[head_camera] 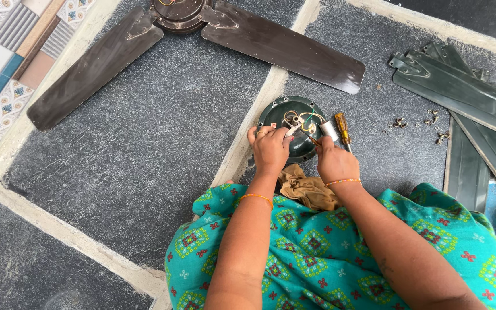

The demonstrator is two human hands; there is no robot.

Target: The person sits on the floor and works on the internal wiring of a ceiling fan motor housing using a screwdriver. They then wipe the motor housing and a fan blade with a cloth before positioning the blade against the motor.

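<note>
- Round dark green fan motor housing (pixel 294 115) lies open side up on the grey stone floor (pixel 144 149), on a pale grout line, right in front of the seated person's knees.
- Inside the housing: loose wires (pixel 305 119), yellow, green and white, tangled near the centre.
- Left hand (pixel 270 150) sits over the housing's lower left rim, fingers curled and pinching something small and pale among the wires; exactly what is too small to tell.
- Right hand (pixel 335 161) sits at the housing's lower right edge, fingers closed around a thin tool (pixel 312 139) whose tip points into the wires.
- White cylindrical capacitor (pixel 329 130) lies at the housing's right rim, just above the right hand.
- Screwdriver with an orange-yellow handle (pixel 341 127) lies on the floor just beside the capacitor, touching or nearly so.
- Crumpled tan rag (pixel 308 189) between both wrists, against the teal patterned garment (pixel 317 252).
- Orange bangles on both wrists.
- Small screws (pixel 426 123) scattered on the floor to the right, well apart from the hands.
- Stack of detached dark green fan blades (pixel 466 97) far right.
- Brown ceiling fan (pixel 185 23) with its blades attached lies at the top, well apart.
- Patterned tiles (pixel 7 63) along the left edge.
</note>
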